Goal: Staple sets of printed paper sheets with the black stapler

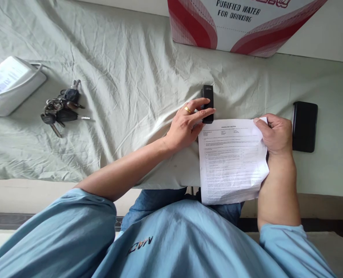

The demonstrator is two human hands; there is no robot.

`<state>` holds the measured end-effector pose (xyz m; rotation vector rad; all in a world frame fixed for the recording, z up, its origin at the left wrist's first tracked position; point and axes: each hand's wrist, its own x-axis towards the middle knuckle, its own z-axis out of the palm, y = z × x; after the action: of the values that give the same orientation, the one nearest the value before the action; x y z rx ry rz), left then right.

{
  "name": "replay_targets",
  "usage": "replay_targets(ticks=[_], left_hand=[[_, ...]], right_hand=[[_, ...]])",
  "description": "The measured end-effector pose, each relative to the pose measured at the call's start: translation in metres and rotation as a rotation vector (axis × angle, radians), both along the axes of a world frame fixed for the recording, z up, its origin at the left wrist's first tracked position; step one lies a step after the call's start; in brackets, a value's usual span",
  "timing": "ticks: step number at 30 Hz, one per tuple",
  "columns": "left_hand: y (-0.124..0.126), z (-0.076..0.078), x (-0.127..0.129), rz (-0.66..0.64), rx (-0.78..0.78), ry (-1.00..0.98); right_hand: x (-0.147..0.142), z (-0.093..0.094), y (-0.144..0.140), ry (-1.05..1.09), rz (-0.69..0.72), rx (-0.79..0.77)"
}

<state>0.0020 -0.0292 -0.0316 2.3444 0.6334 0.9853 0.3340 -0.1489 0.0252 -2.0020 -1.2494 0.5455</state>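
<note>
The left hand [188, 125] closes its fingers on a small black stapler [207, 103] at the top-left corner of a printed white paper sheet [232, 162], which the right hand [275, 133] pinches by its right edge. Whether a staple is in cannot be told; the sheet lies on the wrinkled pale green cloth [130, 77], half over the table edge.

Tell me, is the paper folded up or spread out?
Spread out. The paper lies open and a bit crinkled on the cloth, its printed lines showing; the right hand pinches its top corner.

Light-blue sleeves, gold ring [187, 110]
</note>
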Motion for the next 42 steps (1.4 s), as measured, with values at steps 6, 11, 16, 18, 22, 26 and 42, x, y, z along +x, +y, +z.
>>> replay_targets(ticks=[6,11,16,18,22,26,42], left_hand=[[-0.004,0.015,-0.006,0.054,-0.076,0.047],[-0.006,0.021,-0.007,0.069,-0.149,0.091],[-0.009,0.017,-0.009,0.031,-0.118,0.123],[-0.011,0.018,-0.009,0.036,-0.095,0.156],[-0.013,0.02,-0.005,0.073,-0.067,0.189],[-0.007,0.017,0.0,0.044,-0.073,0.058],[0.01,0.037,0.007,-0.008,-0.88,-0.361]], right_hand=[[0.001,-0.003,0.0,0.005,-0.003,0.027],[0.0,-0.002,0.0,0.011,-0.006,0.042],[0.0,-0.003,0.0,-0.002,-0.005,0.052],[0.001,-0.004,-0.001,0.001,0.004,0.064],[0.004,-0.006,-0.006,0.027,0.025,0.115],[0.011,-0.012,-0.009,0.083,0.049,0.133],[0.006,0.016,-0.046,0.261,-0.107,0.347]])
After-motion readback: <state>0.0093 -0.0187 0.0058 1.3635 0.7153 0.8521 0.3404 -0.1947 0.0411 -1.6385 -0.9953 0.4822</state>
